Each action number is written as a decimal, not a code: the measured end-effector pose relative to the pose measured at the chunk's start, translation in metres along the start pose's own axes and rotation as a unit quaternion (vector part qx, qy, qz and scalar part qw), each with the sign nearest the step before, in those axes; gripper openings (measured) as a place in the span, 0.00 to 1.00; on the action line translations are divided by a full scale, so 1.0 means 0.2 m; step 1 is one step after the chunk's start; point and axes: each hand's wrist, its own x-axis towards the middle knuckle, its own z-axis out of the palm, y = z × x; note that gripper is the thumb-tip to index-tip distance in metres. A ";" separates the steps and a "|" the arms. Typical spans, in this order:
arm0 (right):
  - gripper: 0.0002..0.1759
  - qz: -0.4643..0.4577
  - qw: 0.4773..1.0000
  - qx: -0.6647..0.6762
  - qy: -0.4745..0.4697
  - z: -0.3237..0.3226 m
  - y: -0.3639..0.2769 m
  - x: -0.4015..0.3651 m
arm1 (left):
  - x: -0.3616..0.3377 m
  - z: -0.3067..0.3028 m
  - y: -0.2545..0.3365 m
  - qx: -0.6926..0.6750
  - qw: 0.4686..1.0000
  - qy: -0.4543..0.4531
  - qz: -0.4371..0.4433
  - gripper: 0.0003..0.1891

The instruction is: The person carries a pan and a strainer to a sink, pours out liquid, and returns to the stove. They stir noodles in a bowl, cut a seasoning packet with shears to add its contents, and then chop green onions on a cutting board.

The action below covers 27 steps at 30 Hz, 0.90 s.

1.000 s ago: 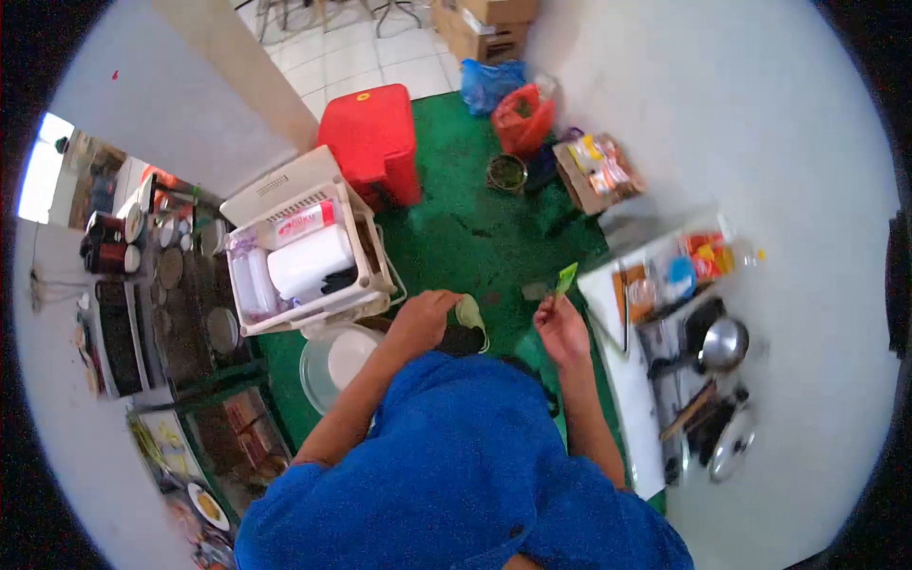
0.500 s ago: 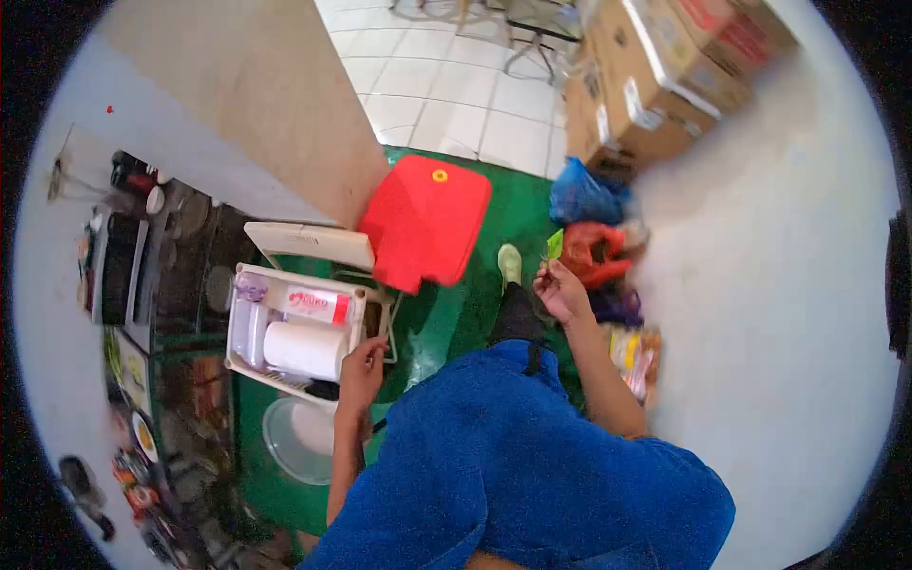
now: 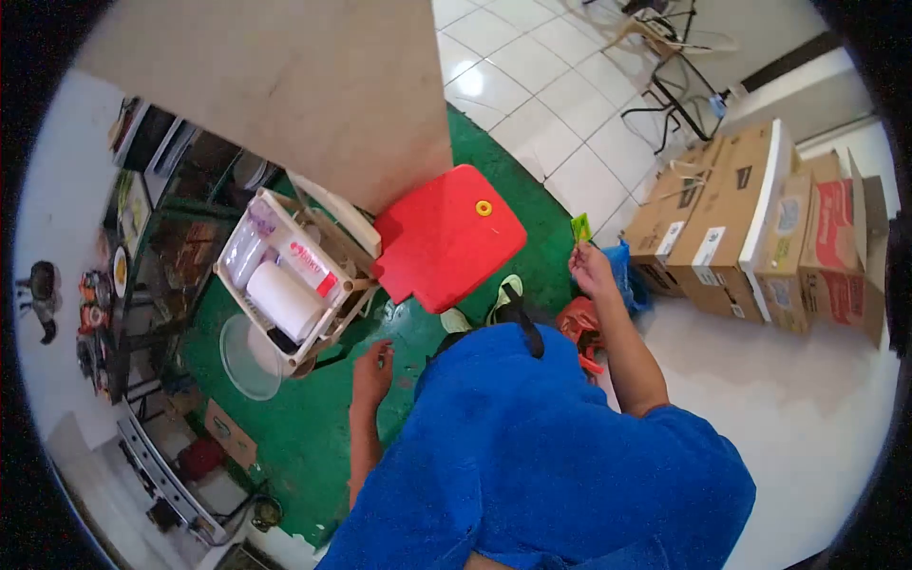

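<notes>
Your right hand (image 3: 591, 269) is up in front of you, thumb and fingers pinched on a small green packet (image 3: 580, 227). The packet stands up out of the pinch, just past your fingertips. A blue bag (image 3: 631, 277) lies just beside that hand on its outer side. A red bag (image 3: 579, 328) sits under your forearm, close to your shirt.

Your left hand (image 3: 372, 366) hangs slack with its fingers loosely spread. It holds nothing and is low over the green mat (image 3: 313, 427). Between your two hands, your pale green sandals (image 3: 509, 287) show on the mat.

Ahead of your left hand and to the inner side of the packet stands a red stool (image 3: 448, 237). It is near your feet but well apart from either hand. Out to the left of your left hand is a white rack (image 3: 334, 321) with a white roll (image 3: 283, 299) lying in it. A clear tub (image 3: 249, 359) sits against the rack's near corner.

Farther off, beyond the packet and to its right, cardboard boxes (image 3: 741, 218) are lined up on the floor. A chair (image 3: 676, 57) stands on the tiles farthest away.
</notes>
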 end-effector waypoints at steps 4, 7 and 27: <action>0.04 -0.003 0.998 -0.062 0.012 0.10 -0.01 0.18 | -0.09 0.17 -0.21 0.049 0.996 -0.022 -0.068 0.12; 0.04 0.033 0.991 -0.130 0.004 0.13 -0.06 0.35 | -0.13 0.31 -0.36 0.071 0.987 -0.061 -0.131 0.14; 0.06 0.069 0.841 -0.530 -0.080 0.22 -0.20 1.64 | 0.29 0.92 0.39 -0.069 0.934 0.136 -0.324 0.18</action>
